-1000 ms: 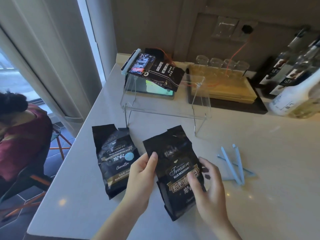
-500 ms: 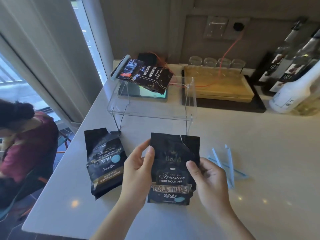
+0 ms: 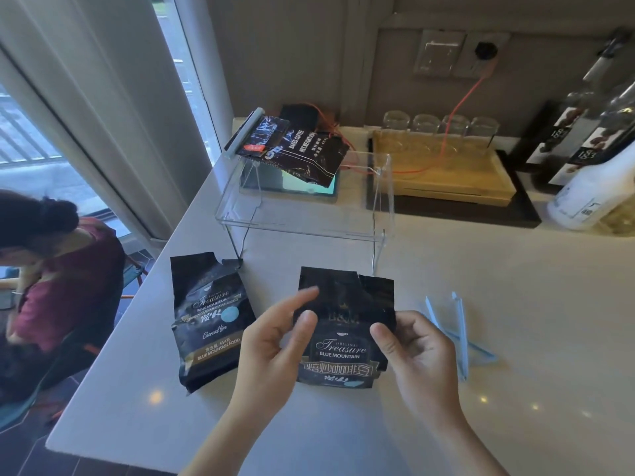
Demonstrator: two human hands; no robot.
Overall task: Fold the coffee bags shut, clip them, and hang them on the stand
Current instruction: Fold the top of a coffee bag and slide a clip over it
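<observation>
A black coffee bag (image 3: 343, 338) with a torn top stands upright between my hands on the pale counter. My left hand (image 3: 275, 341) holds its left edge, index finger lifted over the front. My right hand (image 3: 412, 352) pinches its right edge. A second black coffee bag (image 3: 211, 321) lies flat to the left. A third bag (image 3: 292, 149), closed with a light blue clip (image 3: 244, 134), rests on the left end of the clear acrylic stand (image 3: 309, 221). Loose light blue clips (image 3: 458, 333) lie on the counter just right of my right hand.
Behind the stand are a wooden tray (image 3: 446, 176) with upturned glasses (image 3: 439, 127), an orange cable (image 3: 457, 108) and bottles (image 3: 591, 187) at the far right. The counter edge (image 3: 113, 365) drops off at the left, where a person (image 3: 51, 286) sits.
The bag went from lying tilted on the counter to upright and squared between my hands. My left index finger has lifted off its front. The view moved closer.
</observation>
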